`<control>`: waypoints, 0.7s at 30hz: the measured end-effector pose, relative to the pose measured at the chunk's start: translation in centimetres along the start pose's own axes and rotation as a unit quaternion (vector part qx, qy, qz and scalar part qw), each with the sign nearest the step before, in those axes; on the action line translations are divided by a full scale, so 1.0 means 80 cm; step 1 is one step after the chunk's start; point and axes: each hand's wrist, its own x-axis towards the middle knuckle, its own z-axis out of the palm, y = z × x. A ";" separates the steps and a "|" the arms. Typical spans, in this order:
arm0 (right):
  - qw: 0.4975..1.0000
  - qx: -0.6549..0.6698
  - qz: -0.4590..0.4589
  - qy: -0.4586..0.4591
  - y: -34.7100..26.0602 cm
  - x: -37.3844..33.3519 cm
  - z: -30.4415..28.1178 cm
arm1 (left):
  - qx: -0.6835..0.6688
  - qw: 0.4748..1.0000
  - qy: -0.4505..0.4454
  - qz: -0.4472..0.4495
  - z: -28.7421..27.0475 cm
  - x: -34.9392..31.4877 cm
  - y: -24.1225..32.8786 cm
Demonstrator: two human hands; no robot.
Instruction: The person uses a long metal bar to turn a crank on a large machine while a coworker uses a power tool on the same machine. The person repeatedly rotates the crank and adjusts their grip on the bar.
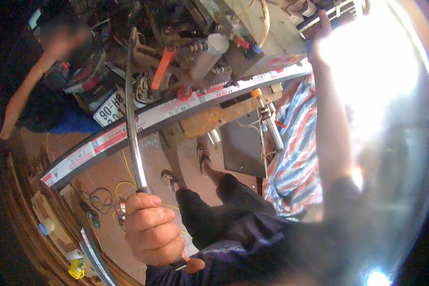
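Note:
My left hand [152, 231] is closed around the lower end of a long grey metal lever bar [131, 109] that rises to a greasy machine [209, 43]. A long metal profile strip [143, 121] with red-and-white labels runs slantwise through the machine, crossing behind the bar. My right arm reaches up at the right, and my right hand [322, 35] is by the machine's upper right edge, partly washed out by glare. Whether it grips anything is unclear.
Another person [57, 81] crouches at the upper left beside the machine. An orange handle [163, 66] and a rusty bracket [219, 116] stick out of it. A striped tarp [295, 157] lies at right. Yellow cable [124, 178] trails over the brown floor by my sandalled feet [169, 178].

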 end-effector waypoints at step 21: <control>0.995 0.074 -0.063 -0.007 0.037 0.036 0.008 | -0.012 1.000 -0.019 0.011 -0.007 -0.028 -0.004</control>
